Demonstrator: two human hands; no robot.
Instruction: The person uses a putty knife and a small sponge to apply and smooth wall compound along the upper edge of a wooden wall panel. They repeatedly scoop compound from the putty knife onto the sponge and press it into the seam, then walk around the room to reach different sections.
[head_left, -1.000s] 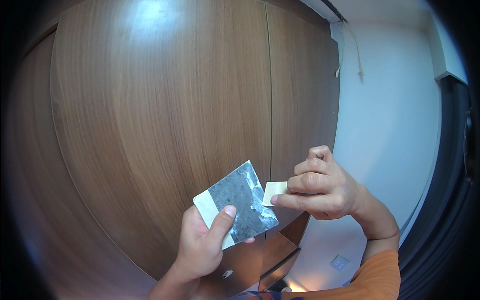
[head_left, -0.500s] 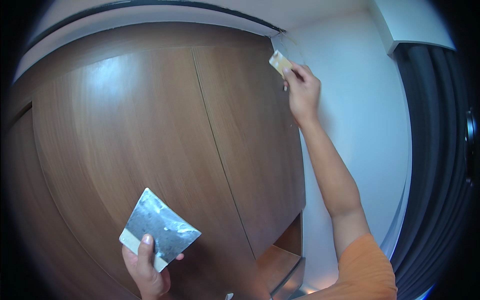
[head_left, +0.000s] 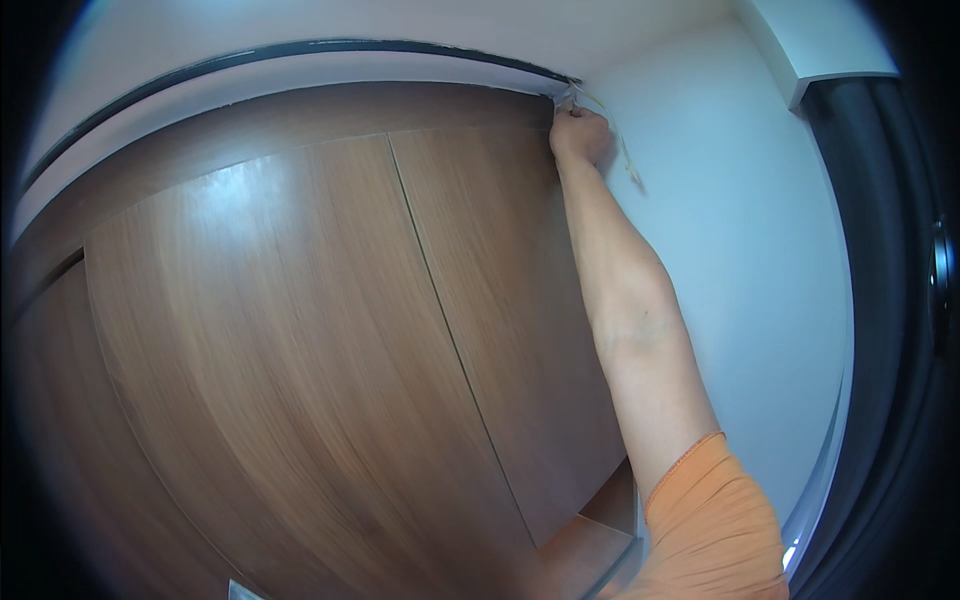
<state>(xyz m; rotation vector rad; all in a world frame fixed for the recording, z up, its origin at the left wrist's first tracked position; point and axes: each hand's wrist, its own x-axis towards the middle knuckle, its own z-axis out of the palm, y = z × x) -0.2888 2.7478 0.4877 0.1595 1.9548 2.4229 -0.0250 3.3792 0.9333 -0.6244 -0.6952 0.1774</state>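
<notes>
High up at the corner where the wooden cabinet (head_left: 400, 300) meets the wall and ceiling trim, my right hand (head_left: 582, 135) is closed, fingers pinched together. The small cream scraper seen in it a moment ago is mostly hidden by the fingers. Thin loose wires (head_left: 632, 170) hang from the corner, right beside that hand. My left hand is out of the picture. Just a corner of the grey-bladed scraper plate (head_left: 240, 591) shows at the lower edge.
A dark trim strip (head_left: 330, 45) runs along the ceiling above the cabinet. To the right are a white wall (head_left: 740, 270) and a dark curtain (head_left: 880, 300) under a white box-shaped ledge (head_left: 830, 40). An open shelf niche (head_left: 590, 545) lies below the cabinet's right door.
My right hand has reached up into the corner with the small scraper. The view has tilted upward, and my left hand with the scraper plate has dropped out below, except one plate corner.
</notes>
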